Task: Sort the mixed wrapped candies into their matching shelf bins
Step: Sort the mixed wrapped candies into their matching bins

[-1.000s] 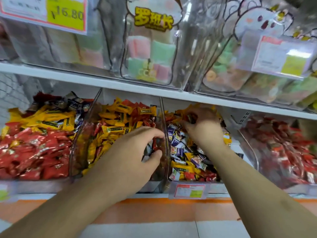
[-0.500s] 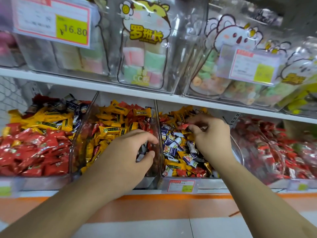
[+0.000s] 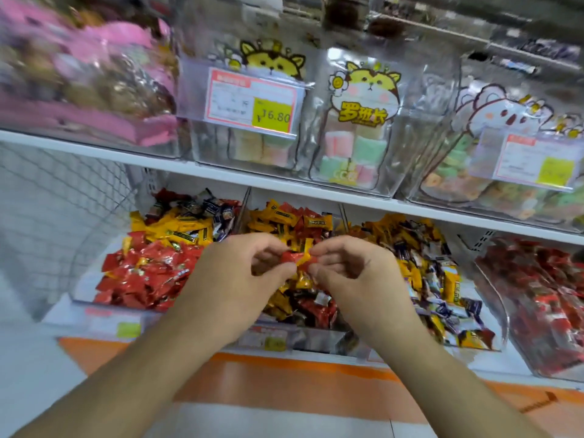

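A small red wrapped candy [image 3: 295,257] hangs between both hands in front of the middle bin. My left hand [image 3: 240,279] pinches its left end and my right hand [image 3: 350,276] pinches its right end. Clear plastic bins sit on the lower shelf. The left bin [image 3: 79,295] holds red candies in front and yellow and dark ones behind. The middle bin [image 3: 316,338] has yellow, red and dark pieces mixed. A third bin [image 3: 486,314] to the right holds yellow, purple and white wrappers. A far right bin [image 3: 505,324] is full of red candies.
The white upper shelf [image 3: 221,177] carries clear boxes with bagged marshmallow sweets [image 3: 357,150], price cards [image 3: 252,105] and pink packs [image 3: 94,90]. A wire mesh panel [image 3: 47,200] closes the left side. An orange strip [image 3: 284,377] runs below the bins.
My right hand left the third bin with a red candy and came to the middle; my left hand rose from the middle bin to meet it. The view tilted up and right.
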Demonstrator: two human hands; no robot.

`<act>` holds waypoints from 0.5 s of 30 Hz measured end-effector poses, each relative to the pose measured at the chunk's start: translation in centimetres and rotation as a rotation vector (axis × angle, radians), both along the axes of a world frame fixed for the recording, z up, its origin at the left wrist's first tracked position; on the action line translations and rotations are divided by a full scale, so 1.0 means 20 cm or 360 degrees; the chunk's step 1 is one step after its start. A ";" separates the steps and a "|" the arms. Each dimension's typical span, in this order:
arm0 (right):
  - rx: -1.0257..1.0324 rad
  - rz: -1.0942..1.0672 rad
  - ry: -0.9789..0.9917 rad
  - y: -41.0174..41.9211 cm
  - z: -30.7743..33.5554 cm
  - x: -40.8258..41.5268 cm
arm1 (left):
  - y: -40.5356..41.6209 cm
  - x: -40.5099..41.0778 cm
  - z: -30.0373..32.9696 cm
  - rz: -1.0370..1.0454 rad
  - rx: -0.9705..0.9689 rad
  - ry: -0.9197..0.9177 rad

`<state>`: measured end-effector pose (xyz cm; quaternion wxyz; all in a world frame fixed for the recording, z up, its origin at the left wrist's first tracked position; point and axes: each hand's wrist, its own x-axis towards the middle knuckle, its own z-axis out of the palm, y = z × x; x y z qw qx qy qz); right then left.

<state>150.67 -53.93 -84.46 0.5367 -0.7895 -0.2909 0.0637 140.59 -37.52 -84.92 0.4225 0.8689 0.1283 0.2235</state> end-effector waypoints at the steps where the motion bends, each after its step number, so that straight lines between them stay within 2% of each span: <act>1: -0.0012 0.0001 0.0024 0.05 -0.01 -0.02 | 0.07 -0.04 0.00 0.0059 0.0074 0.0046; 3: -0.0049 0.0036 0.0046 0.15 -0.03 -0.06 | 0.22 -0.10 -0.01 0.0198 0.0175 0.0112; 9: 0.0036 0.0249 0.0050 0.50 -0.01 -0.15 | 0.54 -0.27 -0.04 0.0505 0.0158 0.0248; 12: 0.0022 0.0311 0.0078 0.58 -0.02 -0.15 | 0.59 -0.29 -0.05 0.0517 0.0165 0.0279; 15: -0.0201 0.0297 -0.0090 0.52 -0.05 -0.13 | 0.55 -0.26 -0.05 0.0458 0.0343 0.0405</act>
